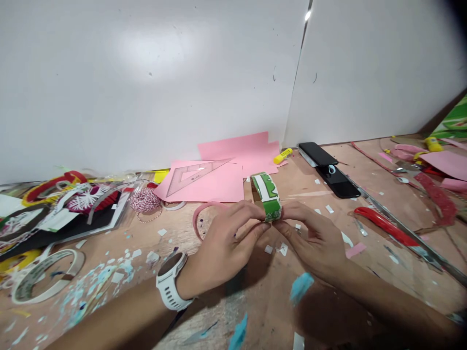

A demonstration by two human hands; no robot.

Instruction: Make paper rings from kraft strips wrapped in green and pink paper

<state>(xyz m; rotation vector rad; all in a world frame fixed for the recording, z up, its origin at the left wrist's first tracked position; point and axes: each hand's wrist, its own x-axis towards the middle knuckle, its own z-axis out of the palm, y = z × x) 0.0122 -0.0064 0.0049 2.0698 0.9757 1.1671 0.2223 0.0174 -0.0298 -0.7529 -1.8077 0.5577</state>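
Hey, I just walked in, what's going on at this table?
A person's left hand and right hand are pinching the near end of a curved green-and-white band. Farther back, a clear set square lies on pink paper. A red-handled tool is to the right, and small scraps litter the table.

We face two white panels: a broad left panel [91, 107], where light throws a soft glare [151, 48], and a right panel [365, 63] beyond a narrow, slanting seam [299, 53]. Below them, we see a brownish surface [266, 306] marked with light-blue smears [301, 288].
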